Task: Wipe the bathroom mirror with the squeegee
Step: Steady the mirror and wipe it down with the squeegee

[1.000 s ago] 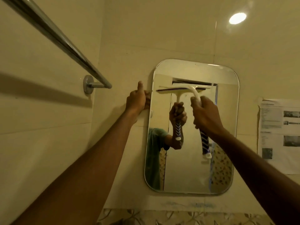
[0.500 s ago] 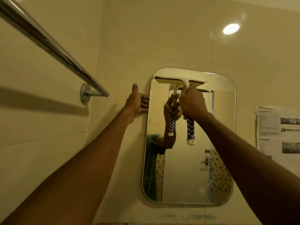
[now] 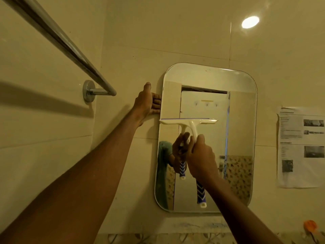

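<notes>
A rounded rectangular mirror (image 3: pixel 241 131) hangs on the beige tiled wall. My right hand (image 3: pixel 202 157) grips the blue-and-white handle of a white squeegee (image 3: pixel 189 122). Its blade lies flat and level against the glass about a third of the way down, on the mirror's left half. The handle's end sticks out below my wrist. My left hand (image 3: pixel 145 101) presses flat on the wall at the mirror's upper left edge, fingers spread and touching the rim. The glass reflects my hand and the squeegee.
A chrome towel rail (image 3: pixel 58 41) runs from the upper left to a wall mount (image 3: pixel 88 93) left of the mirror. A printed paper sheet (image 3: pixel 300 147) is stuck to the wall at right. An orange object (image 3: pixel 310 226) sits at the lower right.
The squeegee went up to the mirror's top edge, then came down to about a third of the way down the glass. My left hand stayed at the mirror's edge.
</notes>
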